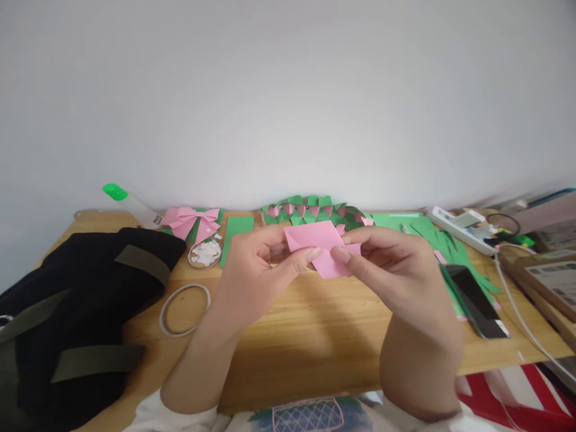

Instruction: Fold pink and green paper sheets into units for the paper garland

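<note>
The left hand (pixel 261 270) pinches the left edge of the folded pink paper (pixel 317 243); the right hand (pixel 396 270) grips its right side. The paper is raised above the wooden table (pixel 310 336). Beyond it sits the green-and-pink folded-paper piece (pixel 310 210); right of it lies the smartphone (pixel 474 297).

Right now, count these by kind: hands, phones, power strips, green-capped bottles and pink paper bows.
Hands: 2, the left hand and right hand
Phone: 1
Power strip: 1
Green-capped bottle: 1
Pink paper bow: 1
Total: 6
</note>
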A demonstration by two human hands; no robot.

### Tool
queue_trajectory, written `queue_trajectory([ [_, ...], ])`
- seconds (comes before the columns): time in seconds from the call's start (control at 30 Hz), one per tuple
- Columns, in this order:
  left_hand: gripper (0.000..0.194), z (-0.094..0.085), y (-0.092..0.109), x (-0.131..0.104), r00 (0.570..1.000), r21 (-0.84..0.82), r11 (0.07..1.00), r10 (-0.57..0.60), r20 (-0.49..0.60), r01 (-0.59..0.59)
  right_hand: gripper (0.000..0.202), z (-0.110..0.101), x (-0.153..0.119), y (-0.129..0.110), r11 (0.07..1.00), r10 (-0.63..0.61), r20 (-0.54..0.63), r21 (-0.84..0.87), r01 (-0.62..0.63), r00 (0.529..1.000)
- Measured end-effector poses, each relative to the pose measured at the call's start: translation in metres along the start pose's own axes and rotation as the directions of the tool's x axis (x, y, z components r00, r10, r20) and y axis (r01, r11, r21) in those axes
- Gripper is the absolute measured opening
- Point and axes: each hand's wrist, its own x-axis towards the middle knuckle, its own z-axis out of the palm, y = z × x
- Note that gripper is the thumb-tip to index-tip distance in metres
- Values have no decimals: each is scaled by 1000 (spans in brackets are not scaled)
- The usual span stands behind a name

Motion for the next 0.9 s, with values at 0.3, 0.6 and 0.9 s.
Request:
queue_trajectory([
  [0.3,15,5,-21,5,992,165,983,-95,83,81,26,3,4,21,989,151,101,-19,-150,983],
  [0.6,23,-59,-82,-59,863,623,612,-449,-234,487,55,21,-41,128,894,447,153,-117,-434,881],
  [0.9,19,-87,-95,-109,847,792,334,-352,-399,512,31,24,-49,145,857,342,-74,-385,-343,937],
])
